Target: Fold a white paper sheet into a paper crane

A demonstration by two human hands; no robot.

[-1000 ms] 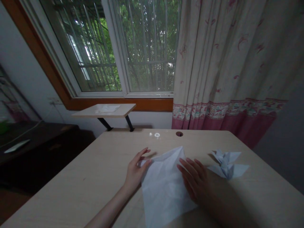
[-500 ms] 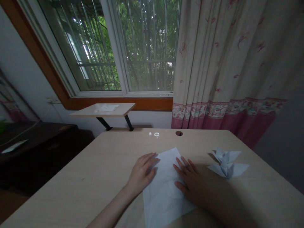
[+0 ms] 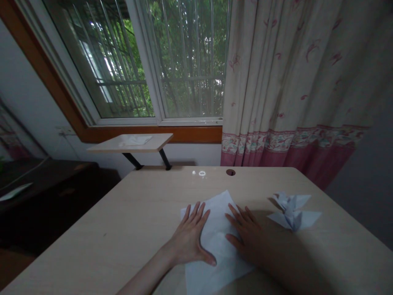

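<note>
A white sheet of paper (image 3: 219, 246) lies flat on the pale wooden desk (image 3: 132, 217), turned at a slant, with faint wrinkles on it. On its left side my left hand (image 3: 190, 235) rests palm down, fingers spread and thumb stretched toward the sheet's middle. My right hand (image 3: 247, 233) lies on the right edge of the sheet, its fingers apart and flat. Neither hand grips the paper. To the right of my right hand sit two folded paper cranes (image 3: 293, 211), close together and partly overlapping in view.
A small raised shelf (image 3: 162, 141) on black legs stands at the desk's back left, holding some white paper (image 3: 135, 140). A round cable hole (image 3: 231, 172) lies near the back edge. Behind are a barred window and a floral curtain (image 3: 260, 82). A dark cabinet (image 3: 55, 196) stands left.
My left hand has spread its fingers and laid them on the paper, its thumb reaching farther right and down. The right hand stays nearly in place. The view has shifted slightly.
</note>
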